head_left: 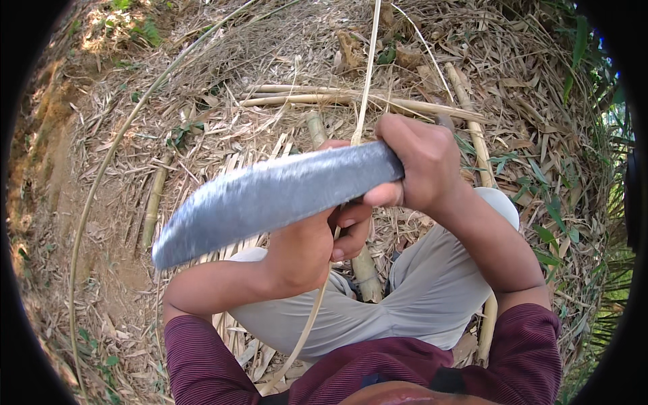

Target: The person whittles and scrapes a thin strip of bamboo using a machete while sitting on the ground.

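Observation:
My right hand [425,158] is closed around the handle of a large machete [283,199], and the fist hides most of that handle. Its broad grey blade points left, with the tip low, and lies across the upper part of my left hand [314,243]. The fingers of my left hand curl around a long, thin bamboo strip [368,67]. This pale strip runs from the far edge of the view, passes behind the blade and through the left hand, then bends down past my lap. The blade covers the spot where it crosses the strip.
Between my legs lies a bamboo pole [366,273]. Bamboo sticks [297,100] lie crosswise beyond my hands, and another long pole [480,152] is at the right. Many loose strips [236,162] and dry leaves cover the ground. A long thin cane [111,152] curves along the left.

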